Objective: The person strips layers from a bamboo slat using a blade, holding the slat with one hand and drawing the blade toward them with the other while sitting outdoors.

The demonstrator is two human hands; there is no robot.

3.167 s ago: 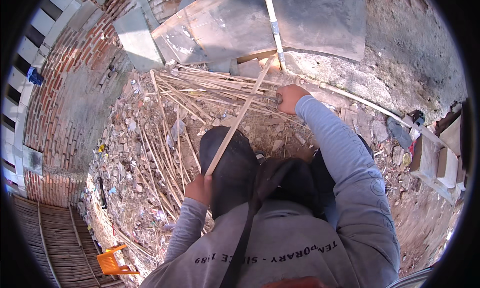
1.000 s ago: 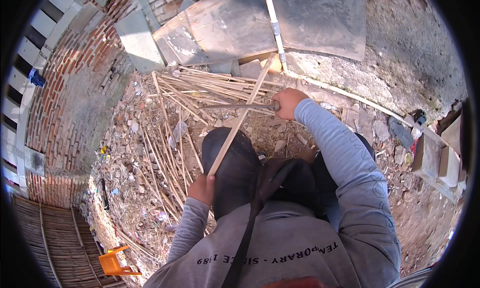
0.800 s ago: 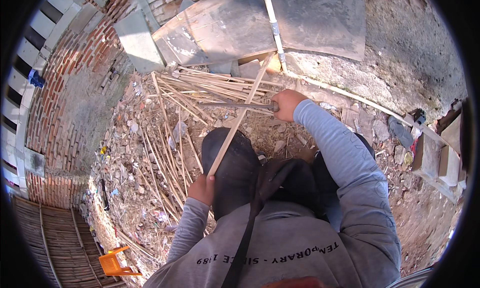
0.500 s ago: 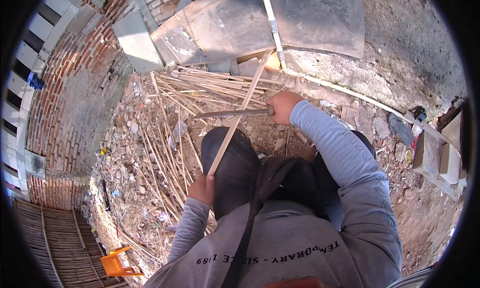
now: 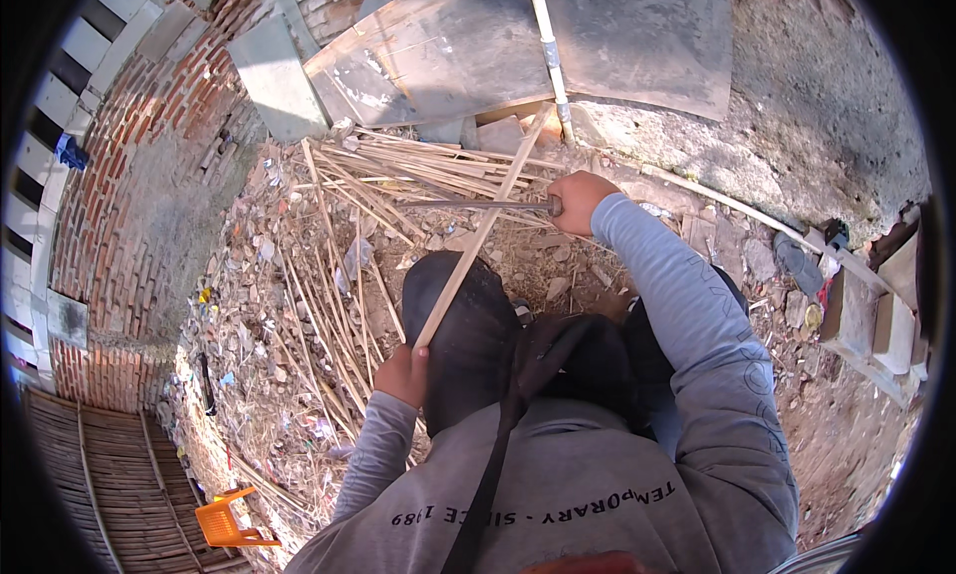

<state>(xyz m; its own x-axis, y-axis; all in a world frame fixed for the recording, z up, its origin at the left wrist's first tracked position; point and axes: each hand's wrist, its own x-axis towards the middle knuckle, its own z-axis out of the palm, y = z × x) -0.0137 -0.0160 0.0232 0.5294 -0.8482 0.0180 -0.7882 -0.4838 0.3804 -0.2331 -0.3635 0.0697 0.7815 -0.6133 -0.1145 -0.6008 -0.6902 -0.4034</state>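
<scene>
My left hand (image 5: 400, 376) is closed around the lower end of a long, pale bamboo strip (image 5: 464, 266). The strip slants up and away to the right, passing over my left thigh. In my right hand (image 5: 580, 202) I grip the handle of a knife (image 5: 468, 205) with a long, narrow, dark blade. The blade points left and lies across the upper part of the strip, seen nearly edge-on. My right fingers wrap the handle, so most of it is hidden.
A pile of bamboo strips (image 5: 438, 164) lies ahead, with more strips (image 5: 324, 325) scattered to the left over rubble. Boards (image 5: 637, 46) lean by the wall beside a pale pole (image 5: 549, 51). An orange plastic chair (image 5: 224, 519) stands lower left, wooden boxes (image 5: 864, 310) at right.
The knife has moved up and to the right along the strip, its blade turning closer to edge-on. The strip's far end has shifted slightly right; my left hand stays put.
</scene>
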